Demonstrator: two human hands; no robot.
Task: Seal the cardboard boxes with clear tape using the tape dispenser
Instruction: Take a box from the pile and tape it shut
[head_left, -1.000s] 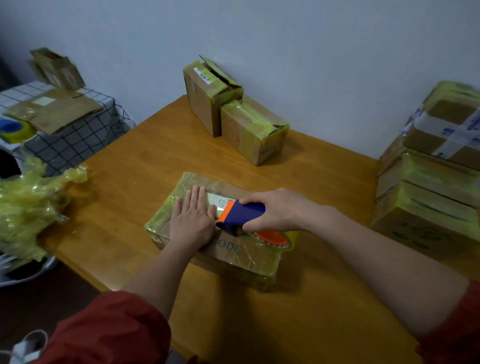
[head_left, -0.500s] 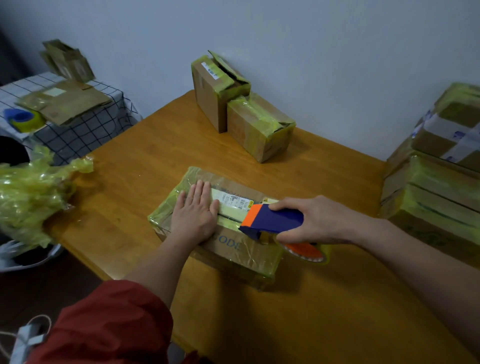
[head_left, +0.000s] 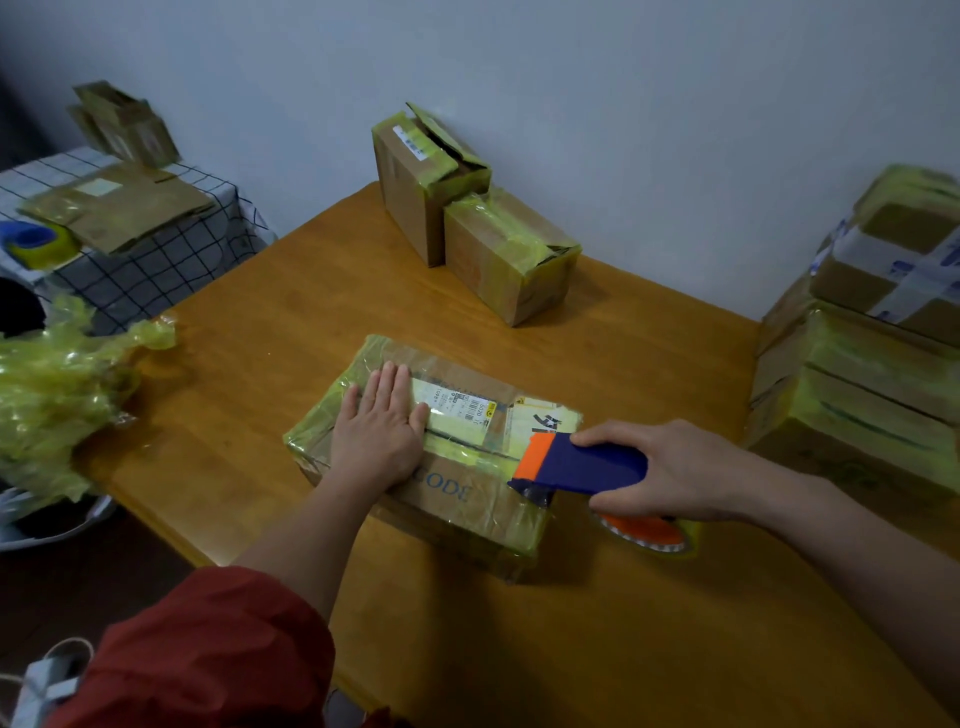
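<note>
A flat cardboard box (head_left: 457, 488) with yellowish tape and white labels lies in the middle of the wooden table (head_left: 270, 312). My left hand (head_left: 379, 426) presses flat on the box's left part, fingers straight. My right hand (head_left: 670, 467) grips the blue and orange tape dispenser (head_left: 582, 467), whose orange end sits at the box's right edge. Its tape roll (head_left: 649, 532) hangs past the box over the table. A fresh strip of tape runs along the box top between my hands.
Two taped boxes (head_left: 467, 218) stand at the far edge by the wall. A stack of taped boxes (head_left: 872, 338) fills the right side. Crumpled yellow film (head_left: 57, 395) lies at the left edge. A checkered side table (head_left: 135, 260) holds flattened cardboard and another tape roll (head_left: 34, 244).
My right hand has drawn the dispenser rightward across the box top to its right edge, laying tape. My left hand has stayed pressed on the box.
</note>
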